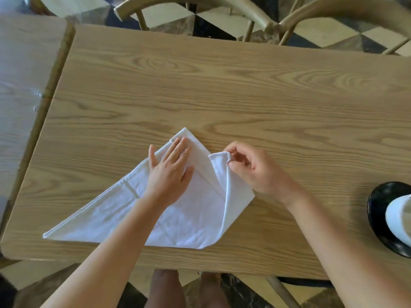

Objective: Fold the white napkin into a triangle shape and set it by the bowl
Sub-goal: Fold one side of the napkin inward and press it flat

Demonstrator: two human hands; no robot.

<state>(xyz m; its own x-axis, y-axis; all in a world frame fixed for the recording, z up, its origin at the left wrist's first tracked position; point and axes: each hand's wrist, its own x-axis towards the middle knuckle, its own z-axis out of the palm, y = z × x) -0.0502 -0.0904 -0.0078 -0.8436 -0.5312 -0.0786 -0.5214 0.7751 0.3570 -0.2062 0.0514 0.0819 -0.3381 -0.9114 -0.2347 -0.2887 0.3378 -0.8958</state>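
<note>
Forearm [106,252] over napkin [100,218]; bowl [382,218], perhaps.

A light wood-grain table [222,85] was set edge to edge with a second table [24,70] at its left. Two curved wooden chairs [255,16] were placed along the far side. The floor [322,34] was tiled in cream, grey and black.

**Cloth on matt wood grain**

The napkin [124,210] is white woven cloth, matt, faintly creased, with stitched hems. The surface [222,85] looks like pale wood with bold grain and low sheen. The bowl [378,221] is glossy black.
</note>
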